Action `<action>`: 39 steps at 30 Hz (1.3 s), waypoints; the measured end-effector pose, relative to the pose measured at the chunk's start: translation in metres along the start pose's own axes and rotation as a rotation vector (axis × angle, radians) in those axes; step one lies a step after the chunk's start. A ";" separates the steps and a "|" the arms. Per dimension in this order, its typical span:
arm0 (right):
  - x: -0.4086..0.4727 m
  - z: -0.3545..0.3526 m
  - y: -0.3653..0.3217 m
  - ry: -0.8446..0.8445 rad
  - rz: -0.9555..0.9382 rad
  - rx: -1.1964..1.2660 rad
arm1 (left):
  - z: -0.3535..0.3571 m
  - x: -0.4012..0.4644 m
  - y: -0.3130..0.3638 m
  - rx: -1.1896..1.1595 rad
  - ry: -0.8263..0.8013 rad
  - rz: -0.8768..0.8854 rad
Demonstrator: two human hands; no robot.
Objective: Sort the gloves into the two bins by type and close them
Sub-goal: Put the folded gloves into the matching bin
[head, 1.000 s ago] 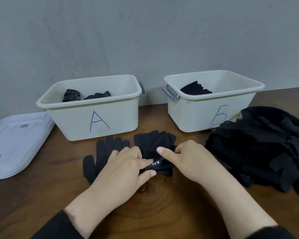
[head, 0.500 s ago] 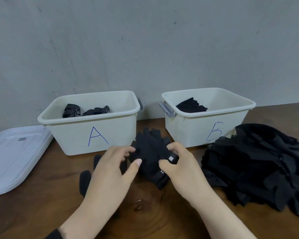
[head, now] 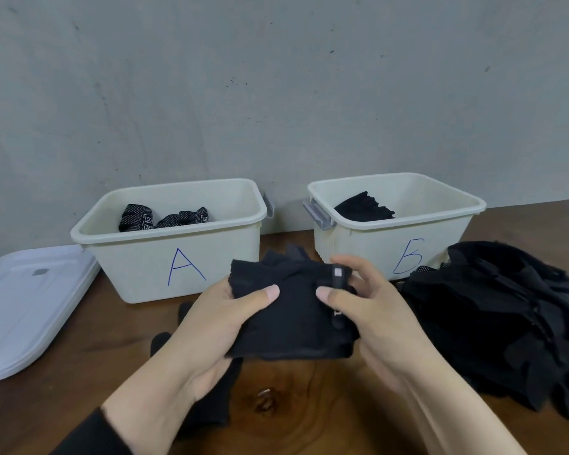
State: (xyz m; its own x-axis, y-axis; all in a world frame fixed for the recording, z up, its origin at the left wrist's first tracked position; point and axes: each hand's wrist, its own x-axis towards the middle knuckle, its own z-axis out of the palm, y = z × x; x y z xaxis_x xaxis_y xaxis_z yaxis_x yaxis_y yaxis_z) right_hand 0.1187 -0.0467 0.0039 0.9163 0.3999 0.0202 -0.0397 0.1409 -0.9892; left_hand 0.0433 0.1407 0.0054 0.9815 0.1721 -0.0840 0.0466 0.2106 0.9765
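I hold a black glove [head: 289, 310] above the bench [head: 309, 415], my left hand [head: 207, 326] gripping its left edge, my right hand [head: 372, 310] pinching its right edge at the cuff tag. Bin A [head: 165, 257] sits at eleven o'clock with dotted gloves [head: 163, 218] inside; bin B [head: 404, 224] at one o'clock holds a plain black glove [head: 362, 208]. The unsorted pile [head: 506, 323] lies at three o'clock, white lids [head: 23, 307] at nine. Another glove [head: 211, 405] lies under my left wrist.

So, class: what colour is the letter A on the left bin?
Blue, handwritten on the cream bin front, in the head view.
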 end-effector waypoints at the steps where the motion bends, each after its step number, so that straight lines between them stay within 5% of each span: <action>1: 0.002 -0.001 0.002 -0.004 0.056 0.112 | 0.002 0.002 0.001 -0.009 0.044 0.022; 5: 0.004 -0.006 0.006 -0.083 0.179 0.260 | 0.009 0.011 0.002 0.027 0.188 0.151; 11: -0.002 -0.012 -0.025 0.213 -0.117 0.063 | 0.025 0.020 0.004 -0.003 0.257 0.272; 16: -0.004 -0.045 -0.110 0.344 -0.420 -0.242 | 0.045 0.049 0.001 -0.064 0.343 0.231; 20: 0.027 -0.075 -0.181 0.427 -0.484 -0.643 | 0.047 0.080 -0.023 0.169 0.345 0.196; 26: 0.108 -0.090 -0.201 0.411 -0.331 -0.907 | 0.030 0.095 -0.044 0.362 0.287 0.156; 33: 0.185 -0.083 -0.171 0.289 -0.053 -0.812 | 0.030 0.102 -0.044 0.395 0.249 0.161; 39: 0.228 -0.092 -0.111 0.266 0.201 -0.976 | 0.029 0.107 -0.048 0.442 0.237 0.165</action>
State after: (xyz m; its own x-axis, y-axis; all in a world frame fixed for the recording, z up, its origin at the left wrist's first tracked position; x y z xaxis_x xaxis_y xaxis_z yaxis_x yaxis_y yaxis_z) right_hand 0.3688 -0.0546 0.1048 0.9918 0.1049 -0.0737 0.0303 -0.7504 -0.6603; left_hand 0.1515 0.1208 -0.0445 0.9157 0.3927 0.0849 0.0195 -0.2546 0.9669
